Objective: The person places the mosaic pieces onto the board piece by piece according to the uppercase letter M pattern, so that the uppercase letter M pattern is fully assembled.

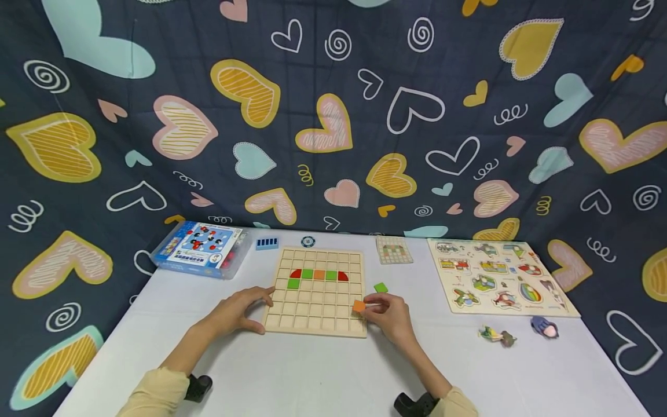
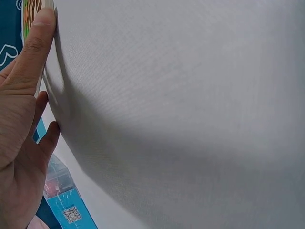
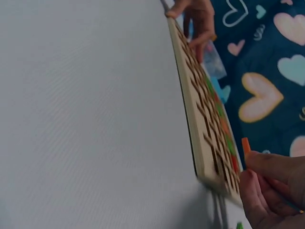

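A wooden grid board (image 1: pixel 314 324) lies on the white table. In its upper part sit two red rounded-corner tiles (image 1: pixel 342 276), several green square tiles (image 1: pixel 293 284) and an orange square tile (image 1: pixel 318 274). My left hand (image 1: pixel 237 313) rests against the board's left edge, thumb near the lower left corner, fingers fairly straight. Between thumb and fingers, my right hand (image 1: pixel 392 317) pinches another orange square tile (image 1: pixel 358 306) over the board's right side; in the right wrist view this tile (image 3: pixel 246 145) appears edge-on. Just beyond that hand, a loose green tile (image 1: pixel 381 287) lies on the table.
A small pattern card (image 1: pixel 394 250) lies behind the board, near a blue slotted block (image 1: pixel 267 244) and a round chip (image 1: pixel 308 241). At left is a plastic case (image 1: pixel 203 249). A picture puzzle board (image 1: pixel 490 301) and two small figurines (image 1: pixel 544 328) are at right.
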Tool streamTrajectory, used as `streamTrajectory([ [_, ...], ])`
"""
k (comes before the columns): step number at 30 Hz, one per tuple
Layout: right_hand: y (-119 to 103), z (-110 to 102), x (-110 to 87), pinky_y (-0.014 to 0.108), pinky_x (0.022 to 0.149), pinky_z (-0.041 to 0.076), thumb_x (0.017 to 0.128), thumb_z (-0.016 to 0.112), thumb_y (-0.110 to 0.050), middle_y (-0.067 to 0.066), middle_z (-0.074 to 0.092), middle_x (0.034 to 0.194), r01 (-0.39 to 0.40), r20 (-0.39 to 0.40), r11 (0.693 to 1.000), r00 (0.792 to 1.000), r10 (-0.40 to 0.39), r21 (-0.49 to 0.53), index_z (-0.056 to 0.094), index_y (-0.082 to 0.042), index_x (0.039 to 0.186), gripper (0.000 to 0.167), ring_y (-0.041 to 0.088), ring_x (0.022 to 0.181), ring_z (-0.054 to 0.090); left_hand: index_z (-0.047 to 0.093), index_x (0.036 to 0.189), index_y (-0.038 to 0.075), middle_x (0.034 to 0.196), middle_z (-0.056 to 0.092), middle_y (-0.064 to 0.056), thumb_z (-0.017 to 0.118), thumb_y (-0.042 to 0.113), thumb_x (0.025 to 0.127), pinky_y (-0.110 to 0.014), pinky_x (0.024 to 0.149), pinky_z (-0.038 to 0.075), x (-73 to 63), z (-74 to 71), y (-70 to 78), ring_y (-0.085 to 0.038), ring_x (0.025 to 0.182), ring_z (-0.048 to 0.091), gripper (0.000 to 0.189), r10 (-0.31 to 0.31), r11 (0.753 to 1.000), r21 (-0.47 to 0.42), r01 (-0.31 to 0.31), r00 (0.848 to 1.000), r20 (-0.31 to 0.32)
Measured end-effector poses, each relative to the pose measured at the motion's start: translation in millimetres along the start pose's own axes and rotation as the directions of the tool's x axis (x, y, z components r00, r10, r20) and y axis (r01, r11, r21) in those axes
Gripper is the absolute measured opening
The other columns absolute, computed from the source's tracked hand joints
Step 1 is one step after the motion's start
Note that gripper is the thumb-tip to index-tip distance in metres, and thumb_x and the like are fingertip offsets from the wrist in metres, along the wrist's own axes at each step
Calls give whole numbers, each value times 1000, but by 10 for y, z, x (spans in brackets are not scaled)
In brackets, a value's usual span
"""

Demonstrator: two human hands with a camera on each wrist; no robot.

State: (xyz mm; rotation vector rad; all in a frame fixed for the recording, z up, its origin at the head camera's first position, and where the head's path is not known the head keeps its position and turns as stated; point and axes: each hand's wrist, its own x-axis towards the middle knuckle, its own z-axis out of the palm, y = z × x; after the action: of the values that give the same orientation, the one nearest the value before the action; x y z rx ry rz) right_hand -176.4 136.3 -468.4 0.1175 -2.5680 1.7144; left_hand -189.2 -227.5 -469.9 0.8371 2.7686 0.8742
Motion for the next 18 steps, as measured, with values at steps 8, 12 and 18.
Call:
streamTrajectory([
  [8, -143, 427, 179, 22, 64, 55, 72, 77, 7, 13, 71, 88, 119, 38, 992, 992, -120, 36, 71, 3, 92, 21, 22, 72, 69, 59, 107, 17, 142, 49, -12, 83, 33, 66, -55, 101, 39, 16, -21, 17, -36, 130, 44, 50, 3, 1000, 6, -3, 1000, 4],
  [12, -177, 641, 242, 21, 63, 55, 73, 77, 6, 13, 72, 86, 145, 37, 988, 989, -146, 45, 71, 3, 91, 20, 20, 71, 68, 59, 106, 18, 142, 50, -13, 84, 33, 65, -56, 100, 40, 3, -21, 7, -36, 129, 45, 49, 3, 1000, 11, -3, 1000, 5],
  [18, -222, 884, 320, 18, 62, 54, 72, 77, 8, 12, 71, 82, 190, 63, 981, 980, -191, 31, 71, 4, 88, 18, 16, 68, 67, 59, 106, 16, 141, 50, -14, 84, 32, 65, -55, 101, 39, -1, -6, -3, -36, 129, 44, 50, 26, 1000, -2, -26, 1000, 4],
])
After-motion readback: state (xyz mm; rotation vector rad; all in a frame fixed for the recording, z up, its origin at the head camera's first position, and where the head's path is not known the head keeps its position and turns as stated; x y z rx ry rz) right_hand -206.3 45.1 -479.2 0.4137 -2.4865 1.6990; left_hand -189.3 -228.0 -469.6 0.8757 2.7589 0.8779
